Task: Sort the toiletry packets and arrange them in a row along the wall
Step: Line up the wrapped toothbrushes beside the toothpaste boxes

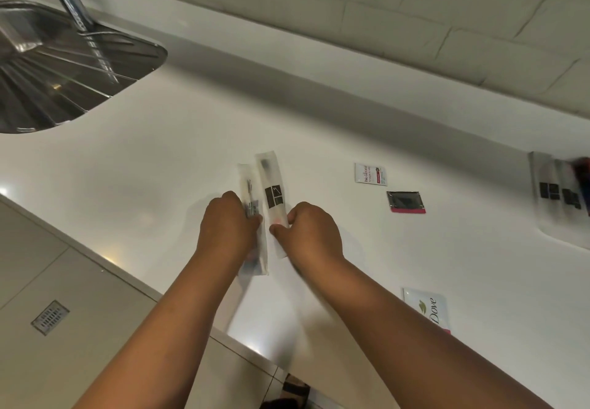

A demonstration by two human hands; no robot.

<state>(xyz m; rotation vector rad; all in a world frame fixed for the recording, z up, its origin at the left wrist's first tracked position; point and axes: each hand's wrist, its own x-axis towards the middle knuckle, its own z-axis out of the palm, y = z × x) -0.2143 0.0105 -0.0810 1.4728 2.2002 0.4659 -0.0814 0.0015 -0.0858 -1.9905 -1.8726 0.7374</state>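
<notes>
Two long clear toothbrush packets lie side by side in the middle of the white counter (159,159). My left hand (228,228) grips the left packet (247,185), which shows a dark stick inside. My right hand (311,233) pinches the lower end of the right packet (269,182), marked with a dark square label. To the right lie a white sachet with red print (370,174) and a dark foil sachet with a pink edge (406,202). A white Dove sachet (427,308) sits near the counter's front edge, beside my right forearm.
A steel sink with a drainer and tap (64,67) fills the far left. The tiled wall (383,19) runs along the back of the counter. A blurred cluster of more packets with dark labels (557,191) lies at the right edge. Floor tiles and a drain grate (50,317) show below.
</notes>
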